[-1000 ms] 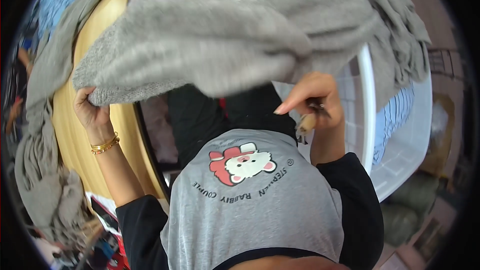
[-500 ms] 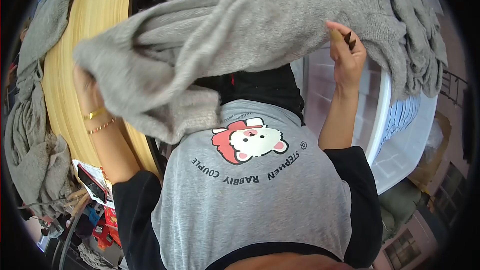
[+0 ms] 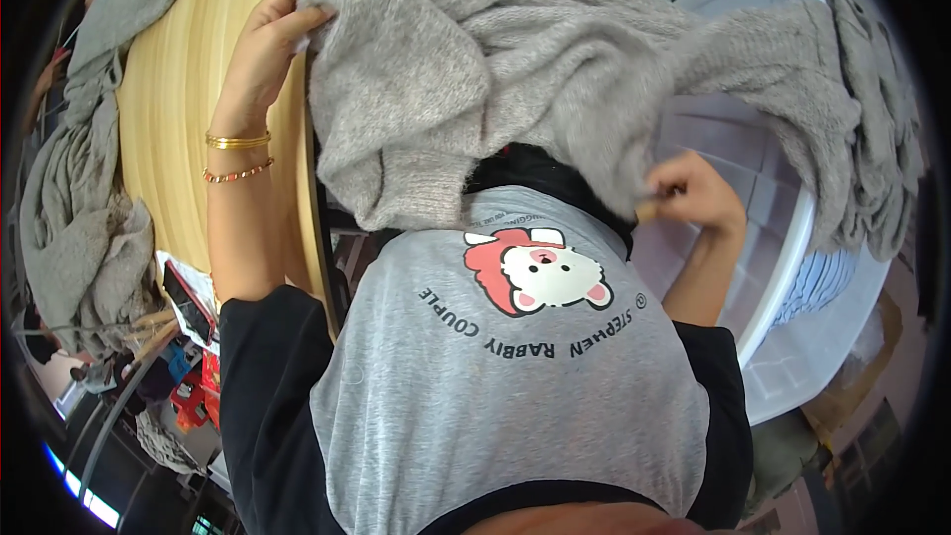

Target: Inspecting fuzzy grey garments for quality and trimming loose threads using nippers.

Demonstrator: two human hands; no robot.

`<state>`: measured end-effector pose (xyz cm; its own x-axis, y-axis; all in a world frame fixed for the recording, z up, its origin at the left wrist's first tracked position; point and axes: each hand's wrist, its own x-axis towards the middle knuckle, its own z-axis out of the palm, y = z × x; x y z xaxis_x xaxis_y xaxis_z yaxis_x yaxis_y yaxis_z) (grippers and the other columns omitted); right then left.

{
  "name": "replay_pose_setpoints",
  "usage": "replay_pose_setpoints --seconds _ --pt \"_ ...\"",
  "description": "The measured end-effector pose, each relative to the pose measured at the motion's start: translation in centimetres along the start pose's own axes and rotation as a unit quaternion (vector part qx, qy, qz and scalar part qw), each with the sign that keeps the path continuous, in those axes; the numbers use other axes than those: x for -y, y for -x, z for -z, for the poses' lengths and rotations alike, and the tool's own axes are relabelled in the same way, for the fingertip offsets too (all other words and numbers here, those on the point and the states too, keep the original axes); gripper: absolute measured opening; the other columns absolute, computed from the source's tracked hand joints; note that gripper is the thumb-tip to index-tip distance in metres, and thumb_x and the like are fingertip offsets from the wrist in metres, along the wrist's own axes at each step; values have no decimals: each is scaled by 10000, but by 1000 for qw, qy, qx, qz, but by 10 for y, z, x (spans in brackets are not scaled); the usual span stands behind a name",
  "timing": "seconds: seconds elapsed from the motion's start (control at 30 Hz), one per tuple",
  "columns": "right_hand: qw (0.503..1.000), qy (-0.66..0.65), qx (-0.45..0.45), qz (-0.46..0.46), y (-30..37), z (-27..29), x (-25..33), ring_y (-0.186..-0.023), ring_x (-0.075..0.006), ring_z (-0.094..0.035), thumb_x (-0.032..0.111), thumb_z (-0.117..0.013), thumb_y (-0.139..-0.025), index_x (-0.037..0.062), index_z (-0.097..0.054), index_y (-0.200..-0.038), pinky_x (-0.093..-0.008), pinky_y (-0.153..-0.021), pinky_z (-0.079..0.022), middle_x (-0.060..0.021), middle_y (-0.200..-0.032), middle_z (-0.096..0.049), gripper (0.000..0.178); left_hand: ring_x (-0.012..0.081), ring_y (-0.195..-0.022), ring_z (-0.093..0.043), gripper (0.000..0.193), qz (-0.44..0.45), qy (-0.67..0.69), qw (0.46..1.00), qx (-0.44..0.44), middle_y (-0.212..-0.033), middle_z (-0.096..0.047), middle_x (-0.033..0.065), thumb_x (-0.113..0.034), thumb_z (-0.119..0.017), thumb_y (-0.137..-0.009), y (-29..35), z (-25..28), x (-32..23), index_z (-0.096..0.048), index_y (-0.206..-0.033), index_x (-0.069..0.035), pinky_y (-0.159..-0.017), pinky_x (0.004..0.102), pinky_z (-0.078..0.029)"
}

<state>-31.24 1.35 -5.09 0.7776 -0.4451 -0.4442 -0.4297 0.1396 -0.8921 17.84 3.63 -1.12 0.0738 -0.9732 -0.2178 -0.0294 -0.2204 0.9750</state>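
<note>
Item: one grey fuzzy knitted sweater (image 3: 555, 79), the largest thing in view, was spread at chest height across the middle of the scene, between a pale wooden table top (image 3: 168, 109) on the left and a translucent white plastic storage tub (image 3: 792, 267) on the right. It looked soft, limp and light, likely to sag and stretch wherever unsupported; firmest hold judged to be along the ribbed hem or the shoulder seams. More grey knitwear (image 3: 79, 218) lay heaped at the table's far left. The left hand (image 3: 263, 45), wrist bearing gold bangles (image 3: 238, 142), was closed on the sweater's upper left edge. The right hand (image 3: 693, 193) pinched its lower right fold.
</note>
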Motion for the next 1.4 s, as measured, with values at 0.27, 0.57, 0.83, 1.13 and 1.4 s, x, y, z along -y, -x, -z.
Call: replay_pose_setpoints --seconds 0.27,0.57,0.83,1.13,1.4 --pt "978 -2 -199 54 -1 -5 63 -586 -10 -360 -19 -620 -658 -6 -695 -899 -200 -534 -250 78 -671 -488 253 279 -1079 -595 395 -241 -501 827 -86 -1249 -582 115 -223 -636 -907 30 -83 -30 -588 -1273 -84 -888 354 -492" --pt "981 -58 -139 126 -75 -49 64 -623 -9 -334 -4 -625 -802 -14 -680 -1074 -195 -574 -267 101 -691 -382 278 58 -731 -548 174 -35 -148 984 -92 -903 -641 0 -83 -566 -927 46 -41 -2 -653 -1056 -5 -645 229 -448" --pt "967 -156 -132 152 -93 -60 69 -623 -15 -302 27 -584 -845 -11 -646 -1210 -182 -599 -295 99 -695 -325 372 127 -890 -629 236 -18 219 952 -213 -973 -663 61 -14 -513 -874 104 1 -1 -574 -1101 10 -771 254 -487" --pt "956 52 -207 204 -189 -61 102 -696 -27 -500 224 -693 -898 9 -725 -1038 -179 -607 -359 45 -797 -599 259 128 -834 -616 210 -38 179 962 -202 -925 -656 56 7 -504 -837 144 5 17 -597 -1024 15 -766 254 -487" --pt "912 -146 -262 279 -256 -104 78 -488 -5 -419 191 -691 -898 6 -718 -964 -188 -439 -300 73 -615 -552 198 138 -840 -624 211 -63 211 952 -215 -934 -661 65 8 -502 -844 149 -1 22 -596 -1033 10 -774 265 -493"
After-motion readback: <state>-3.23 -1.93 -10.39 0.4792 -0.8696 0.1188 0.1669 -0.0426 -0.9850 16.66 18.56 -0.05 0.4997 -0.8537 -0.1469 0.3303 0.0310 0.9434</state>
